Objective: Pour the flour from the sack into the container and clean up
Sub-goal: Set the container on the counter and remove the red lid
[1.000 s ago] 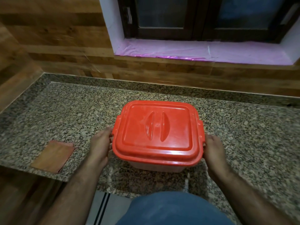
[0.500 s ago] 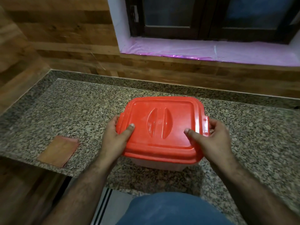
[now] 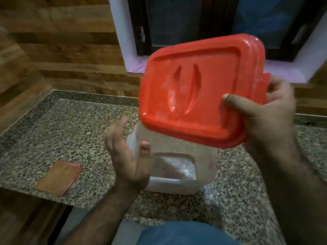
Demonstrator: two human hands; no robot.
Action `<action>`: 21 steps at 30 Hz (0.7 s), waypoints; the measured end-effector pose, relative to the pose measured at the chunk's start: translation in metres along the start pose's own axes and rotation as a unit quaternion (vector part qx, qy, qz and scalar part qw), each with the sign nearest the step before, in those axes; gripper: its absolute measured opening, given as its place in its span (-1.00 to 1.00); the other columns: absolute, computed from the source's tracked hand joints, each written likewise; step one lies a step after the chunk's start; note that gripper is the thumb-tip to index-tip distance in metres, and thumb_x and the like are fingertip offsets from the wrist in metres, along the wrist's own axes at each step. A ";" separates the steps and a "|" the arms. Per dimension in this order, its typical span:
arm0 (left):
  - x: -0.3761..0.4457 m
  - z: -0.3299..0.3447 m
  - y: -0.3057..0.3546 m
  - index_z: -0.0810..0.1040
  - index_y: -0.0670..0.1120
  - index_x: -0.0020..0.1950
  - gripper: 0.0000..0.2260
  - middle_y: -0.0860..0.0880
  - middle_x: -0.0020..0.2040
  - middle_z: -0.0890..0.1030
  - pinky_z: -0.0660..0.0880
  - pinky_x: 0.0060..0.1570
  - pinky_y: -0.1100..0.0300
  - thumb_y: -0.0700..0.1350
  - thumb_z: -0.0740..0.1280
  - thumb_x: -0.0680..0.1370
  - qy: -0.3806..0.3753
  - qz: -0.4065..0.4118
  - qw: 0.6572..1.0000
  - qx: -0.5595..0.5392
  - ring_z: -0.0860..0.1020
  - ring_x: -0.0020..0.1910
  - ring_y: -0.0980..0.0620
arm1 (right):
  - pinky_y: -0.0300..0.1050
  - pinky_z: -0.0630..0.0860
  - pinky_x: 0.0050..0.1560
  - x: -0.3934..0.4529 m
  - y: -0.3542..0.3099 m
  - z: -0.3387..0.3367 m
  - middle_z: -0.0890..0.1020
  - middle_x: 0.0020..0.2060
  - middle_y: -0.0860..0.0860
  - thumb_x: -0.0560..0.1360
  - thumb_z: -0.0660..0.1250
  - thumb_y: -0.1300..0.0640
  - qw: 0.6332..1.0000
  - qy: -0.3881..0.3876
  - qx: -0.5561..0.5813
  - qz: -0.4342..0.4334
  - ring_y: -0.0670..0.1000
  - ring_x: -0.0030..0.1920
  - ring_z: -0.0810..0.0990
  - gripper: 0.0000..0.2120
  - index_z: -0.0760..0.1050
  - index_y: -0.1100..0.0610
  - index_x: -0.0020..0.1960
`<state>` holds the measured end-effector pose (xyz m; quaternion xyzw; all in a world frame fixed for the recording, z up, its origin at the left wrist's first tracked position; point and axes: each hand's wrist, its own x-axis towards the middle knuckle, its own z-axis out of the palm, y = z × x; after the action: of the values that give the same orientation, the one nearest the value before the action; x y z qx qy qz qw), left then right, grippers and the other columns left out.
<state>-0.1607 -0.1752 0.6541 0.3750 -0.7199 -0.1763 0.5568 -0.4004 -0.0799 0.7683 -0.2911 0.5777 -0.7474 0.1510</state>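
Speckled granite forms our bench, which meets wood-panelled walls and a dark-framed window with a pink-lined sill. On the bench in front of us stands the clear plastic container, uncovered, its inside looking whitish and dusty, though motion blur keeps us from judging what it holds. Our right hand holds the red lid lifted above and behind the container, tilted toward us so that its top face with two curved grooves shows; the thumb lies across the top near the right edge and the fingers wrap behind the side tab, so that grip is clamped on the lid. Our left hand is beside the container's left wall, palm turned inward, fingers spread apart and holding nothing; whether it touches the wall we cannot tell. Left of it, near the bench edge, lies a small wooden tile. No flour sack is in sight.
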 end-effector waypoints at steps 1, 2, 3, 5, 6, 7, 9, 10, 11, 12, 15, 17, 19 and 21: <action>-0.005 0.008 0.001 0.43 -0.21 0.48 -0.43 -0.15 0.39 0.47 0.43 0.38 0.15 0.21 0.23 0.67 -0.047 0.049 0.998 0.003 0.44 0.40 -0.01 | -0.05 0.74 0.00 0.005 -0.004 -0.005 0.64 0.21 0.06 0.35 0.66 0.32 0.999 0.007 -0.023 -0.036 -0.02 0.11 0.76 -0.32 0.34 0.09 0.30; -0.010 0.016 0.000 0.50 -0.18 0.41 -0.47 -0.09 0.31 0.54 0.51 0.29 0.06 0.22 0.26 0.67 -0.123 0.081 0.989 0.008 0.50 0.31 0.01 | -0.10 0.72 0.01 0.009 -0.004 -0.010 0.64 0.17 -0.01 0.36 0.66 0.30 0.996 0.013 -0.056 -0.069 -0.08 0.09 0.75 -0.34 0.34 0.05 0.26; -0.016 0.025 -0.003 0.57 -0.13 0.34 -0.52 -0.05 0.22 0.60 0.56 0.19 -0.02 0.24 0.27 0.67 -0.212 0.102 0.972 0.020 0.54 0.22 0.01 | -0.18 0.70 -0.01 0.012 -0.001 -0.014 0.63 0.11 -0.08 0.36 0.67 0.29 0.990 0.016 -0.095 -0.101 -0.17 0.05 0.73 -0.35 0.34 0.03 0.24; -0.026 0.042 -0.007 0.64 0.00 0.15 -0.54 0.02 0.03 0.67 0.59 0.01 -0.05 0.34 0.19 0.67 -0.374 0.134 0.914 0.079 0.59 0.04 0.00 | -0.37 0.59 -0.11 0.013 0.011 -0.023 0.58 0.02 -0.19 0.35 0.67 0.28 0.973 0.019 -0.171 -0.154 -0.34 -0.06 0.65 -0.39 0.36 0.03 0.19; -0.031 0.050 -0.008 0.64 0.01 0.04 -0.49 0.03 -0.07 0.66 0.58 -0.06 -0.05 0.40 0.14 0.66 -0.438 0.140 0.878 0.128 0.60 -0.04 -0.02 | -0.45 0.52 -0.16 0.011 0.021 -0.028 0.55 -0.01 -0.24 0.35 0.65 0.29 0.964 0.020 -0.201 -0.170 -0.40 -0.09 0.60 -0.41 0.37 0.03 0.18; -0.035 0.055 -0.008 0.63 -0.01 -0.05 -0.41 0.03 -0.16 0.63 0.56 -0.13 -0.05 0.45 0.09 0.64 -0.489 0.145 0.840 0.185 0.61 -0.11 -0.05 | -0.50 0.46 -0.20 0.008 0.032 -0.035 0.53 -0.04 -0.27 0.36 0.64 0.32 0.956 0.021 -0.229 -0.185 -0.43 -0.12 0.56 -0.42 0.39 0.03 0.18; -0.037 0.061 -0.010 0.56 -0.07 -0.19 -0.27 -0.01 -0.29 0.56 0.51 -0.25 -0.03 0.53 -0.02 0.60 -0.534 0.147 0.786 0.274 0.58 -0.26 -0.07 | -0.49 0.43 -0.24 0.002 0.059 -0.049 0.52 -0.11 -0.28 0.37 0.61 0.33 0.936 0.012 -0.285 -0.208 -0.38 -0.18 0.57 -0.48 0.46 0.02 0.17; -0.036 0.061 -0.011 0.54 -0.09 -0.22 -0.22 -0.04 -0.33 0.55 0.50 -0.28 -0.04 0.56 -0.05 0.58 -0.538 0.145 0.780 0.287 0.55 -0.30 -0.07 | -0.41 0.47 -0.23 -0.001 0.074 -0.058 0.55 -0.15 -0.23 0.39 0.61 0.31 0.924 -0.002 -0.315 -0.216 -0.26 -0.23 0.57 -0.52 0.48 0.01 0.16; -0.035 0.061 -0.012 0.53 -0.11 -0.25 -0.19 -0.06 -0.35 0.55 0.50 -0.28 -0.04 0.58 -0.08 0.56 -0.540 0.143 0.779 0.286 0.54 -0.33 -0.07 | -0.22 0.57 -0.19 -0.004 0.090 -0.065 0.60 -0.17 -0.14 0.40 0.60 0.28 0.914 -0.022 -0.343 -0.216 -0.17 -0.24 0.57 -0.54 0.49 -0.01 0.16; -0.035 0.061 -0.013 0.53 -0.11 -0.26 -0.17 -0.07 -0.36 0.55 0.50 -0.28 -0.05 0.59 -0.10 0.56 -0.542 0.144 0.779 0.279 0.53 -0.34 -0.07 | 0.00 0.63 -0.16 -0.007 0.107 -0.072 0.65 -0.14 -0.04 0.41 0.59 0.27 0.905 -0.042 -0.371 -0.206 -0.01 -0.21 0.61 -0.56 0.50 -0.01 0.17; -0.032 0.062 -0.011 0.51 -0.11 -0.28 -0.16 -0.06 -0.37 0.54 0.52 -0.26 -0.05 0.59 -0.12 0.54 -0.556 0.143 0.775 0.264 0.52 -0.36 -0.04 | 0.15 0.68 -0.06 -0.016 0.155 -0.091 0.72 -0.03 0.11 0.42 0.58 0.30 0.874 -0.088 -0.452 -0.152 0.18 -0.11 0.68 -0.59 0.56 0.05 0.19; -0.031 0.062 -0.010 0.50 -0.11 -0.29 -0.17 -0.06 -0.38 0.53 0.52 -0.26 -0.05 0.58 -0.12 0.55 -0.558 0.146 0.774 0.262 0.52 -0.35 -0.04 | 0.05 0.63 -0.03 -0.024 0.184 -0.105 0.73 -0.03 0.12 0.43 0.56 0.32 0.851 -0.116 -0.497 -0.127 0.19 -0.08 0.70 -0.64 0.62 0.11 0.18; -0.030 0.062 -0.008 0.50 -0.13 -0.28 -0.17 -0.07 -0.37 0.54 0.51 -0.26 -0.03 0.57 -0.12 0.55 -0.560 0.144 0.772 0.263 0.52 -0.34 -0.04 | 0.00 0.57 -0.10 -0.033 0.212 -0.119 0.73 -0.07 0.13 0.46 0.49 0.31 0.830 -0.159 -0.520 -0.123 0.20 -0.09 0.70 -0.73 0.63 0.12 0.13; -0.030 0.062 -0.008 0.51 -0.12 -0.27 -0.19 -0.07 -0.36 0.55 0.48 -0.29 0.00 0.56 -0.09 0.57 -0.562 0.141 0.771 0.264 0.52 -0.35 -0.03 | 0.04 0.55 -0.13 -0.042 0.236 -0.129 0.71 -0.10 0.12 0.51 0.39 0.22 0.811 -0.226 -0.529 -0.111 0.20 -0.08 0.68 -0.84 0.60 0.08 0.08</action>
<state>-0.2128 -0.1686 0.6089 0.2353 -0.9675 -0.0782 -0.0489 -0.4727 -0.0238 0.5119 -0.5489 0.7970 -0.2514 0.0158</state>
